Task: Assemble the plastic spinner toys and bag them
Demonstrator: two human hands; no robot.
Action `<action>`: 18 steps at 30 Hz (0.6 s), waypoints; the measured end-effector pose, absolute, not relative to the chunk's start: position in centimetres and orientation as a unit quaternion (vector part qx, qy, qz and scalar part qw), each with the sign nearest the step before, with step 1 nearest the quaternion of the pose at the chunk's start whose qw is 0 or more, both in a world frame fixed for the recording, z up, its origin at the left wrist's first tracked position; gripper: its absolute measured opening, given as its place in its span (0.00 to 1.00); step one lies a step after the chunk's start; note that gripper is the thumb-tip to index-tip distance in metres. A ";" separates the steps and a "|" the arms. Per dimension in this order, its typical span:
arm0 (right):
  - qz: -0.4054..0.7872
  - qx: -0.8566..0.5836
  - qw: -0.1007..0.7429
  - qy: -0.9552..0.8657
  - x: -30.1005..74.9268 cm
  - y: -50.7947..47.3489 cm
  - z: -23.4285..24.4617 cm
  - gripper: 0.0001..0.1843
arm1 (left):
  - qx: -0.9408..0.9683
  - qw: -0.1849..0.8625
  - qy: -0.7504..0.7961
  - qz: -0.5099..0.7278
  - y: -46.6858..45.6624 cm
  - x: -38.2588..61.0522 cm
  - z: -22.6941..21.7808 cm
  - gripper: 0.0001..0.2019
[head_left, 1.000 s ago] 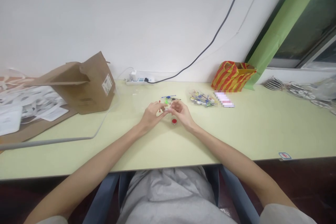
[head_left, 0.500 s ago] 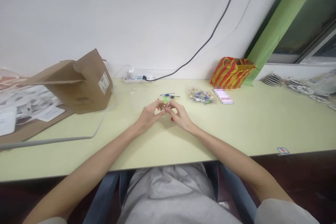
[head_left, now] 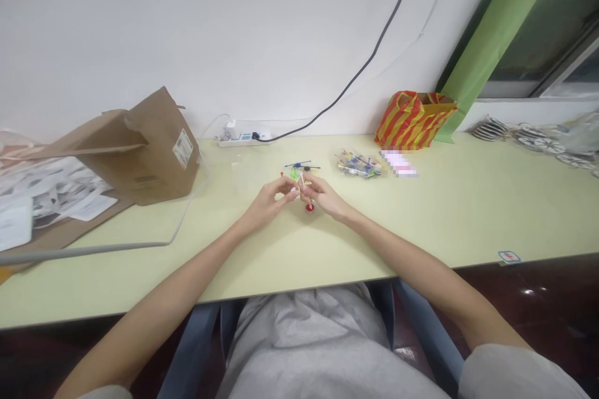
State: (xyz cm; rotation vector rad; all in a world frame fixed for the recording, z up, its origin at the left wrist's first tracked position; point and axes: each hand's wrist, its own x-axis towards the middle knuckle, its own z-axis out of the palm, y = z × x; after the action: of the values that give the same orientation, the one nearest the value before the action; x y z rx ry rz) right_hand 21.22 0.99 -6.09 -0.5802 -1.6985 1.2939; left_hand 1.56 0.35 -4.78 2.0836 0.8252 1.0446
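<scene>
Pinching a white stick point(head_left: 302, 179) with my right hand point(head_left: 326, 198), I cannot tell whether my left hand point(head_left: 267, 201) grips anything; a blue piece point(head_left: 297, 164) lies farther

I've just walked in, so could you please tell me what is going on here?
Someone's right hand holds a thin white piece over the table, with the left hand close beside it; whether that one grips anything is unclear. A red piece sits near them, a blue piece lies beyond, and a packet of coloured parts to the right.
</scene>
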 end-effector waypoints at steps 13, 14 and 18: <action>0.320 -0.516 0.279 -0.744 17.2 8.0 -5.2 0.08 | 0.579 0.335 0.455 0.588 4.4 -1.7 -6.4 0.19; 0.271 -0.529 0.264 -0.760 16.9 8.3 -5.0 0.09 | 0.576 0.336 0.457 0.589 4.3 -1.7 -6.4 0.19; 0.191 -0.542 0.265 -0.774 17.0 8.3 -3.9 0.09 | 0.572 0.340 0.461 0.587 4.0 -1.4 -6.0 0.19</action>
State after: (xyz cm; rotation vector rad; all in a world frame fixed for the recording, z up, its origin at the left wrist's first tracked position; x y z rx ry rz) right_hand 17.02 8.27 -3.94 -1.4645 -2.0924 0.5162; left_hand -1.43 3.98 -5.98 1.4880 1.2005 1.5270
